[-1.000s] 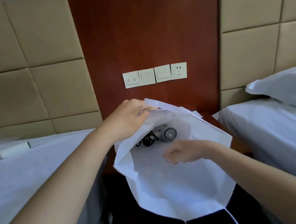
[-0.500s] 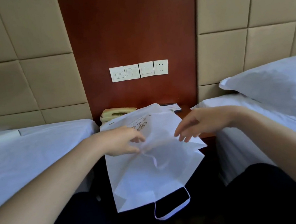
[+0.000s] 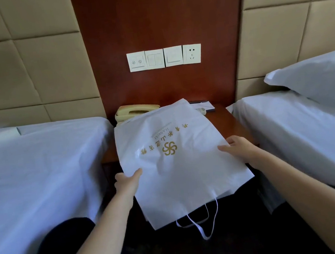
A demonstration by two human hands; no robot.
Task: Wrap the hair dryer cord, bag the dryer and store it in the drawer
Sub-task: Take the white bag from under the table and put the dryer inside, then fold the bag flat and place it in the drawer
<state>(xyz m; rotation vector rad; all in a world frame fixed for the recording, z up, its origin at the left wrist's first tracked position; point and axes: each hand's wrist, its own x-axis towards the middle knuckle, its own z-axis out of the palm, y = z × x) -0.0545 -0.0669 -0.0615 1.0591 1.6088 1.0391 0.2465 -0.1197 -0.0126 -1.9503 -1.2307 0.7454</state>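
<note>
We see both bare forearms reaching in from the lower corners of the frame toward its centre, where a white bag [image 3: 176, 164] is held between the two hands. The left hand [image 3: 127, 181] sits at the bag's left edge, just below centre. Its thumb lies on top of the fabric and the rest of the fingers are tucked underneath, so it pinches that edge. The right hand [image 3: 238, 149] is at the bag's right edge, a little higher in the frame. Its thumb points inward across the top face and its fingers curl round the edge, gripping it.

The bag lies tilted. Its far end rests over the dark wooden worktop [image 3: 226, 122] at the middle of the frame and touches or overlaps a beige telephone [image 3: 134, 112]. Its near end hangs off the worktop's front. A gold logo [image 3: 169, 148] with gold lettering faces up, and the white handles [image 3: 200, 224] dangle from the near end at lower centre. We cannot see the hair dryer, and the bag's mouth looks closed.

White-sheeted beds fill the left [image 3: 27, 169] and right [image 3: 293, 129] sides of the frame, with a pillow [image 3: 318, 80] at the right edge. A row of wall switches [image 3: 165, 57] sits above centre.
</note>
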